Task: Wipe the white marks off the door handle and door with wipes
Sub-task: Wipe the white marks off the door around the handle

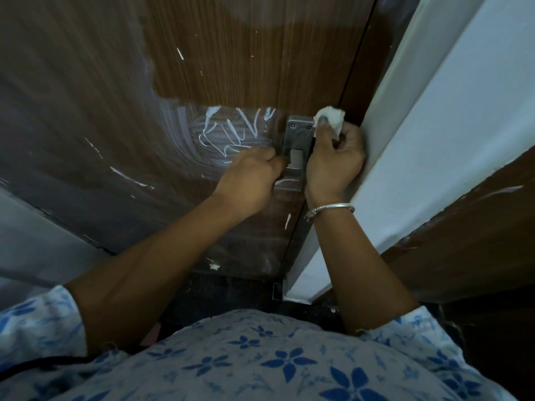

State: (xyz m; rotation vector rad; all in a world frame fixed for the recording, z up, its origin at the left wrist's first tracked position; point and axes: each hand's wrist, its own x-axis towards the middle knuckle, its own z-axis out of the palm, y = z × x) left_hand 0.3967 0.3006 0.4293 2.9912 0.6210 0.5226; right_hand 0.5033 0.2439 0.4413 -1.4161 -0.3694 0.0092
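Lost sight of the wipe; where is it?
Head view, right of centre: the white wipe is pinched in the right hand at the top right corner of the handle plate.

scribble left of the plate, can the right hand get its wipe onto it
Probably yes: the right hand holds the wipe beside the plate; the left hand sits below the scribble.
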